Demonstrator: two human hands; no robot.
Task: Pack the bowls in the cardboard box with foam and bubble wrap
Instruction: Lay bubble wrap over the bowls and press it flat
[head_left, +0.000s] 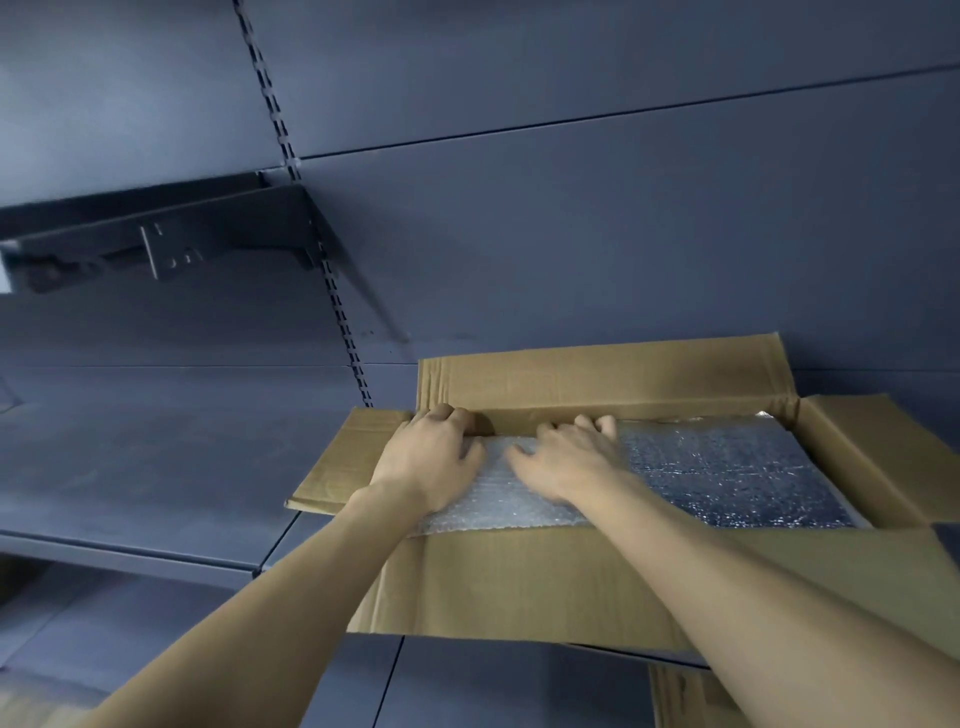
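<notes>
A dark blue-grey shelving wall (571, 234) fills the view, with a slotted upright (332, 291) running down it and a bracket (171, 244) at the left. A shelf (156, 467) carries the open cardboard box (519, 582), its four flaps folded outward and the near flap hanging over the shelf edge. Bubble wrap (727, 467) lies flat inside the box, covering all that shows of the interior; no bowls or foam can be seen. The right hand (566, 457) lies palm down on the wrap near the far wall, fingers spread and fairly straight, pressing rather than gripping. The left hand (431, 457) is at the box's far left corner, fingers curled downward at the wrap's edge; whether they pinch it I cannot tell, since the fingertips are hidden.
</notes>
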